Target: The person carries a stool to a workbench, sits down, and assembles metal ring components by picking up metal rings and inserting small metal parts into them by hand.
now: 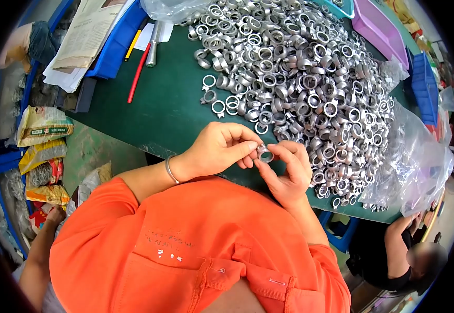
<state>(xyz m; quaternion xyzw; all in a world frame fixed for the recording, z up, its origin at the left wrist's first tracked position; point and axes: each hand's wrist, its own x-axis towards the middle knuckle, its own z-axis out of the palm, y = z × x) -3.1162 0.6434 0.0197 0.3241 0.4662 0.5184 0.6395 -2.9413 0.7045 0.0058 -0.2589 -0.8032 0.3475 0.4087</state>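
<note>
The left hand (pixel 217 150) and right hand (pixel 293 168) meet at a small metal ring (pixel 266 156), each pinching it between thumb and fingers just past the near edge of the green table (pixel 151 117). Being round, the ring shows no clear long axis; its small lug points toward 11 o'clock, at the left fingertips. The heap of rings (pixel 289 65) spreads toward 1 o'clock, nearer the right hand. A red pencil (pixel 139 73) lies at 10 o'clock, well apart; a plastic bag (pixel 412 151) at 3 o'clock.
</note>
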